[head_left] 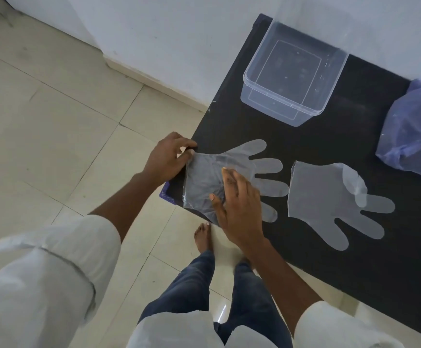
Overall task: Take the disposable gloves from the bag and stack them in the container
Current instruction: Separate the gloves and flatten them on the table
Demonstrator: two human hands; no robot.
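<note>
At the near corner of a black table (329, 259), two bare hands work on a clear disposable glove (229, 167) lying flat with its fingers pointing away from the person; the left hand (165, 156) pinches the cuff edge between thumb and fingertips, right where the table corner ends; the right hand (239, 204) lies palm down, fingers spread wide, pressing on the palm of the glove; it grips nothing. Part of the cuff appears to overhang the table edge, above the tiled floor (53, 121) and the person's bare foot (203, 237).

Just beside this glove, to the right, a second clear glove (329, 197) lies flat, apart from both hands; its thumb looks folded over the palm. Farther back stands the clear square container (334, 101), open and seemingly empty; no glove is stacked in it yet. At the right edge sits the bluish translucent bag (415, 136), crumpled; what is left inside cannot be told.

Risks, as a judgement: the film is thin and light, so lifting it by one pinched edge may fold or crease it; it may cling to the pressing hand; with the cuff at the table corner, a loose pinch could let it slide to the floor; a sweep of the arm could drag the second glove out of shape.
</note>
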